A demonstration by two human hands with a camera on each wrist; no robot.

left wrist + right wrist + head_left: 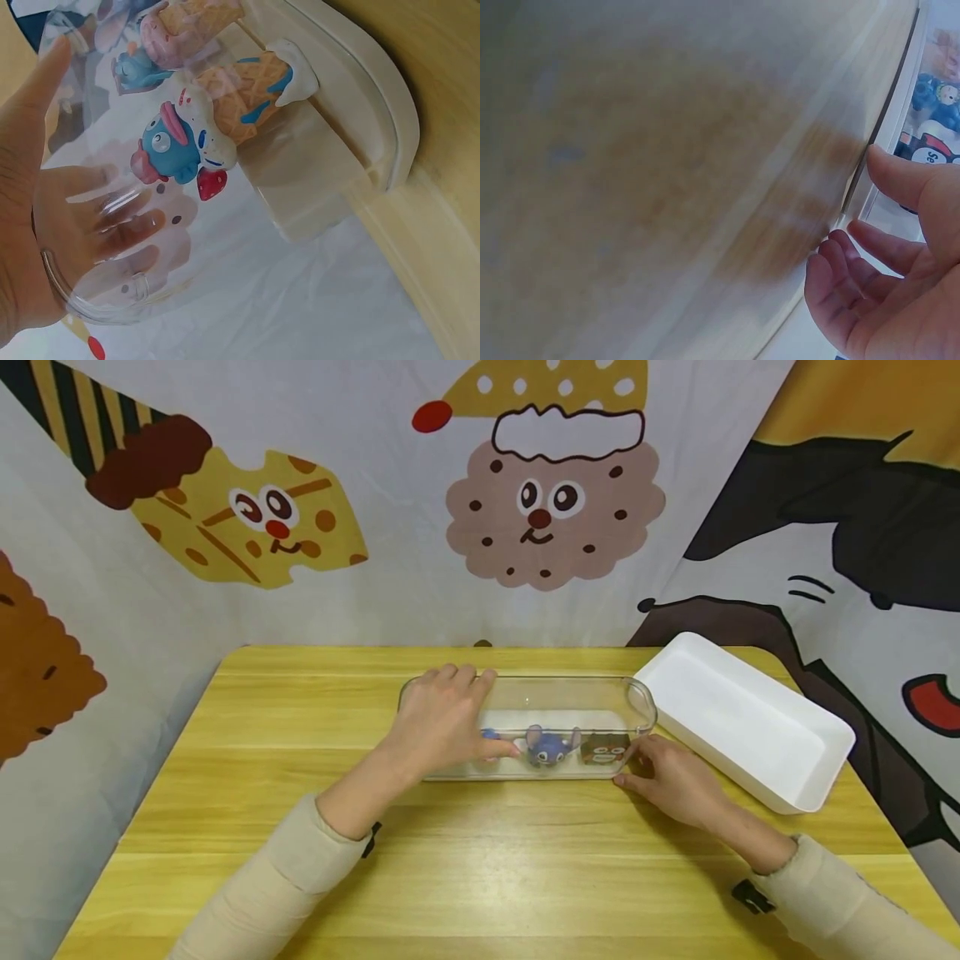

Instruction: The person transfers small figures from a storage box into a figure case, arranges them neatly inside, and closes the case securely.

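A long case with a clear plastic cover (562, 691) and a pale base (397, 120) lies on the table. My left hand (442, 718) spans the cover's left part, gripping it with the thumb in front and fingers behind. Inside sit a blue big-eared figurine (550, 750), a brown block-shaped figurine (604, 748) and, in the left wrist view, a blue-faced ice-cream-cone figurine (169, 150). At the front right corner, my right hand (678, 783) holds the case's edge between thumb and curled fingers. The left palm hides the case's left end in the head view.
A white rectangular tray (750, 718) stands angled at the right, close to the case. The yellow wooden table (465, 868) reaches back to a hanging cloth (405, 552) printed with cartoon food figures.
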